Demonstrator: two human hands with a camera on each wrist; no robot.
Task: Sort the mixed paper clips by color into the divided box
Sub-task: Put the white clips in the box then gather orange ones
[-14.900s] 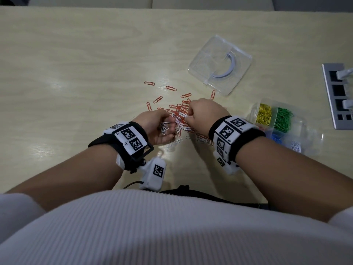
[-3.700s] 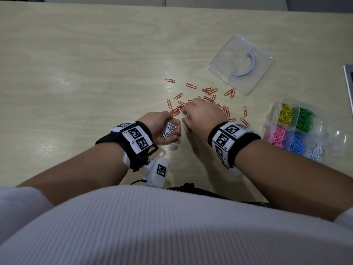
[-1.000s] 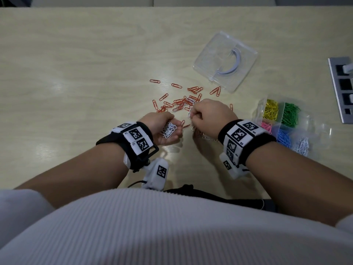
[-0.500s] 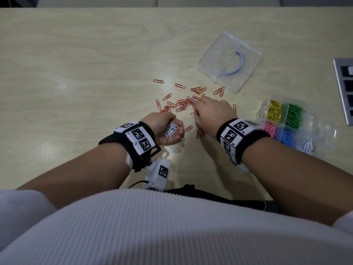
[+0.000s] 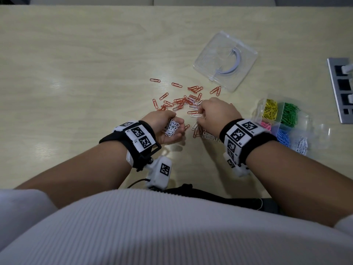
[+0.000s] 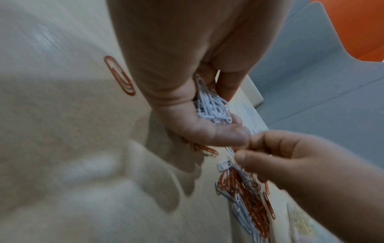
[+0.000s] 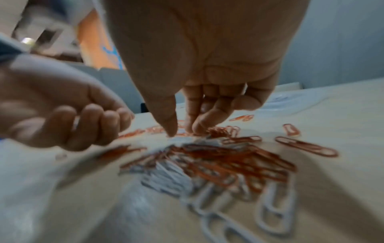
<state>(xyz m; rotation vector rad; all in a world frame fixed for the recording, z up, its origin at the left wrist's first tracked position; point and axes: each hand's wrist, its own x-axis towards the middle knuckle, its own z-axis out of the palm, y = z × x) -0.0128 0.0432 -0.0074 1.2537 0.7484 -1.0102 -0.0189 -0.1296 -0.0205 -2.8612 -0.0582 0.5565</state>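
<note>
Orange and white paper clips (image 5: 181, 105) lie mixed on the table between my hands. My left hand (image 5: 174, 129) is cupped palm up and holds a bunch of white clips (image 6: 212, 106). My right hand (image 5: 200, 115) is lowered onto the pile (image 7: 218, 161), and its thumb and fingertips (image 7: 195, 129) pinch the end of a white clip (image 5: 196, 115). The clear divided box (image 5: 305, 119) stands to the right of my right wrist, with yellow, green, pink, blue and white clips in separate compartments.
The box's clear lid (image 5: 225, 61) lies beyond the pile at the back right. A grey socket strip (image 5: 342, 90) sits at the table's right edge. Single orange clips (image 5: 155, 80) are scattered to the back left of the pile.
My right hand has gone from beside the left palm back into the pile and closed on a white clip. The left hand has stayed cupped with its white clips.
</note>
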